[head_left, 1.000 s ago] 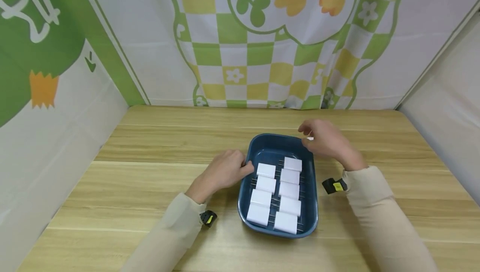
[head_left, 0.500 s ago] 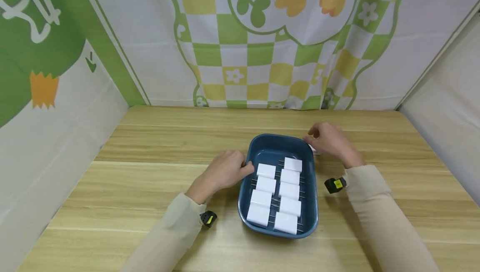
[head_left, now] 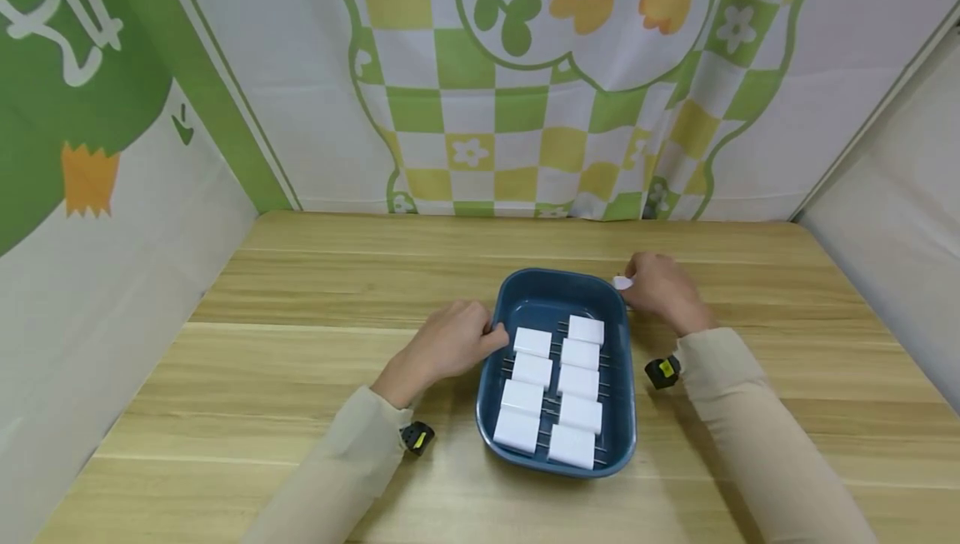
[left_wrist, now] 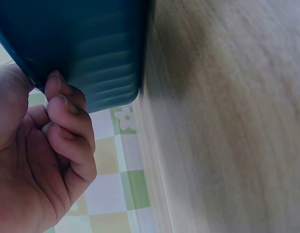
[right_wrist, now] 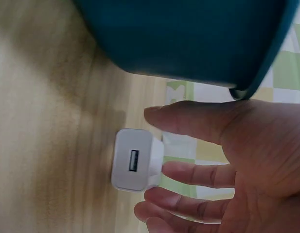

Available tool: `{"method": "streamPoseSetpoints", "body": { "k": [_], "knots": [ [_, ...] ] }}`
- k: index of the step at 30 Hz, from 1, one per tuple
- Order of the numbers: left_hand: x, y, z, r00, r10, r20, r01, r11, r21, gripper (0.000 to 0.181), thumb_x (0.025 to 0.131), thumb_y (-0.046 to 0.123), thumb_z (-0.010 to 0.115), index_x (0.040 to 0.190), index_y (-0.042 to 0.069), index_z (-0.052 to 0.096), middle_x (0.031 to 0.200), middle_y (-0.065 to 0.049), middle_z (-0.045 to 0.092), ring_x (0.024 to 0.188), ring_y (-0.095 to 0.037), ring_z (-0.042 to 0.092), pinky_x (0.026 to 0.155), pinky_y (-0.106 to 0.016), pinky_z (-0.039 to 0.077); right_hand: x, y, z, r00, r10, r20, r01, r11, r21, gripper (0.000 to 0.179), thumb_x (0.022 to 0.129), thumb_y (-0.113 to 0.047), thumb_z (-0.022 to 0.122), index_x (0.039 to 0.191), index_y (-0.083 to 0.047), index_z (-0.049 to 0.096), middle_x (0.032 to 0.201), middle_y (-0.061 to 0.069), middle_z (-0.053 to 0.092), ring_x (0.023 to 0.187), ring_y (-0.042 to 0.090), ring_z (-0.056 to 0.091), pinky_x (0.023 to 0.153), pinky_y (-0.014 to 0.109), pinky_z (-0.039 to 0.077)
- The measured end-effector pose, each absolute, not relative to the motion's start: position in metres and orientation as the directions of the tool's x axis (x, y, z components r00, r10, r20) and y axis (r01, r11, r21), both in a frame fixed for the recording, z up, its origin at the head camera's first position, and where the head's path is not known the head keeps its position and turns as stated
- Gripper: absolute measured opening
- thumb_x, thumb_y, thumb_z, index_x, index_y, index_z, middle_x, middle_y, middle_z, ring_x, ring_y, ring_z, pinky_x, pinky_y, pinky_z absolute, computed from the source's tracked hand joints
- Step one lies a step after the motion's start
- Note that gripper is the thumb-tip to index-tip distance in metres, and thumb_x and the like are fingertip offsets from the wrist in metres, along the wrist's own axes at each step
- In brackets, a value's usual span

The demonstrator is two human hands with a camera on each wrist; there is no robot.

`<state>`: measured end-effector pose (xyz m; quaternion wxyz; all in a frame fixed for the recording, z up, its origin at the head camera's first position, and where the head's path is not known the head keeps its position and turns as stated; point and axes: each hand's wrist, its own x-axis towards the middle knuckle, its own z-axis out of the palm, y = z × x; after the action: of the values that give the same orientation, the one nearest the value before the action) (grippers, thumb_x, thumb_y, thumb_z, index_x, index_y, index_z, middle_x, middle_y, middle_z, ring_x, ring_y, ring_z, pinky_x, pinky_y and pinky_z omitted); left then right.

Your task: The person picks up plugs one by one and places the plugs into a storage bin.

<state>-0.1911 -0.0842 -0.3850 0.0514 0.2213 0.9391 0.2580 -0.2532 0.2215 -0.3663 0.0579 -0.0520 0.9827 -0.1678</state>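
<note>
My left hand (head_left: 450,340) grips the left rim of a deep blue tray (head_left: 540,284); in the left wrist view its fingers (left_wrist: 67,116) curl below the rim. Two columns of white USB chargers (head_left: 579,381) with metal prongs lie in the tray. Beyond the tray's far right corner is my right hand (head_left: 663,290), beside one more white charger (head_left: 622,282). The right wrist view shows this charger (right_wrist: 132,160) with its USB port facing the camera. The thumb (right_wrist: 188,116) is apart from it, while the index fingertip is close against its side.
The tray stands on a wooden table (head_left: 337,277). A green, yellow and white checked curtain (head_left: 517,144) hangs behind the table's far edge. White cloth walls flank both sides. A black wrist camera (head_left: 663,371) sticks out below the right sleeve.
My right hand has come down and slightly right past the tray's far right corner, and the charger there has shifted beside its fingers. The left hand and tray have stayed put.
</note>
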Motion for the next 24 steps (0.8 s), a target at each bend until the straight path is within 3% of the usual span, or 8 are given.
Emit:
{"method": "streamPoseSetpoints", "body": {
  "k": [11,24],
  "knots": [
    [-0.191,-0.084,-0.384,-0.897,0.442,0.011,0.385,0.768,0.512,0.046,0.098,0.023,0.058,0.054,0.015,0.047,0.049,0.006,0.040,0.042,-0.009,0.040,0.045,-0.024,0.029,-0.257,0.228,-0.369,-0.988,-0.126,-0.088,-0.087,0.929,-0.359,0.033,0.081,-0.015,0.069,0.108,0.004,0.061,0.100,0.024,0.063,0.086,0.036,0.058,0.071,0.046,0.048],
    [-0.190,-0.084,-0.383,-0.900,0.435,0.006,0.375,0.769,0.518,0.046,0.098,0.023,0.058,0.055,0.015,0.047,0.049,0.006,0.040,0.042,-0.009,0.039,0.045,-0.024,0.029,-0.241,0.224,-0.322,-0.980,-0.194,0.032,-0.190,0.894,-0.405,0.043,0.084,-0.011,0.071,0.122,0.005,0.058,0.114,0.029,0.062,0.086,0.036,0.059,0.067,0.043,0.049]
  ]
}}
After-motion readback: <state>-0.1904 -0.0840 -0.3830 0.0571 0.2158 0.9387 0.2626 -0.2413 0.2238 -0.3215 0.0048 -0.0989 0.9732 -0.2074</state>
